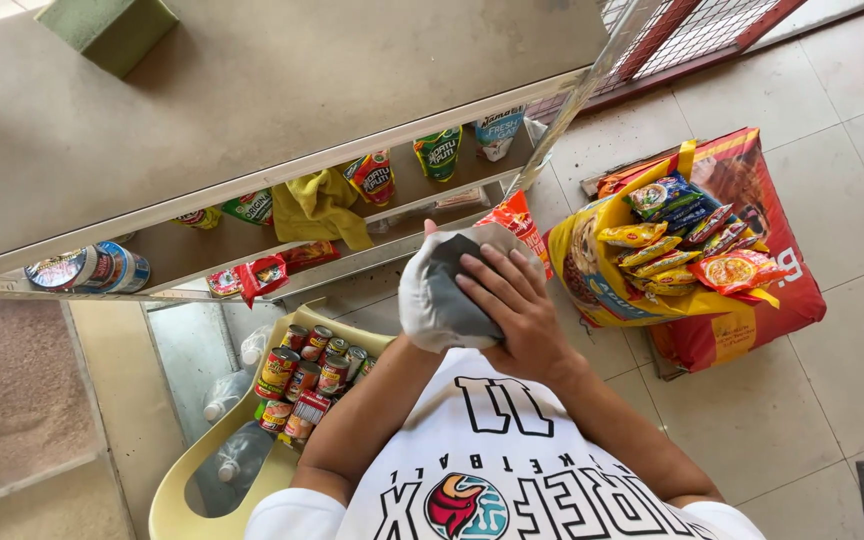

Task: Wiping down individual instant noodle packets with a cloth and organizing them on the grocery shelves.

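Shelf (252, 100): green block (112, 30) lay on top.
Lower shelf (192, 250): pouches, yellow cloth (320, 208).
Yellow chair (192, 480): cans (307, 375), bottles.
Tiled floor (832, 170): red sack (742, 310).
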